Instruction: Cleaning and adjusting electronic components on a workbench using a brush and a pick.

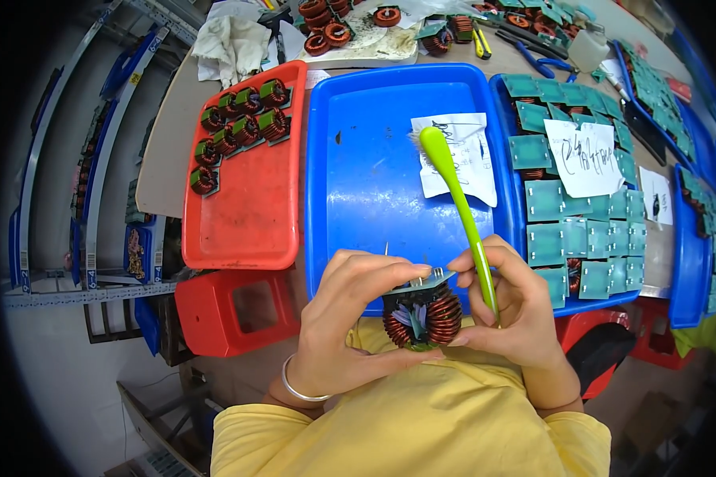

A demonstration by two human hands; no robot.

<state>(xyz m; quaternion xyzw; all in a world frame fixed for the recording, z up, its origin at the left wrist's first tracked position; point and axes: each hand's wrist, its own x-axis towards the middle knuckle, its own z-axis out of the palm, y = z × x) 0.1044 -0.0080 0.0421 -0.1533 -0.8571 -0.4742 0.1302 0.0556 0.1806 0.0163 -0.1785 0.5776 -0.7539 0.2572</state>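
Note:
My left hand [336, 322] grips a copper-wound toroidal coil [444, 319] with a small green base plate [410, 289] on its upper side. Its fingers lie along the plate and the thumb is underneath. Metal pins stick up from the plate, and purplish strips show in the coil's middle. A lime-green brush [459, 195] is held in my right hand [523, 306], bristle end up and away from me. The fingertips of that hand also touch the coil and the plate's right edge. Just beyond both hands is a blue tray [358, 191] with a handwritten paper [473, 171].
On the left, a red tray [243, 230] bears several coils [247, 127]. A blue tray to the right holds many green-plated coils [545, 200] under a paper note [587, 159]. Blue-handled pliers [533, 60], a yellow cutter [481, 44] and loose coils [326, 33] lie at the back.

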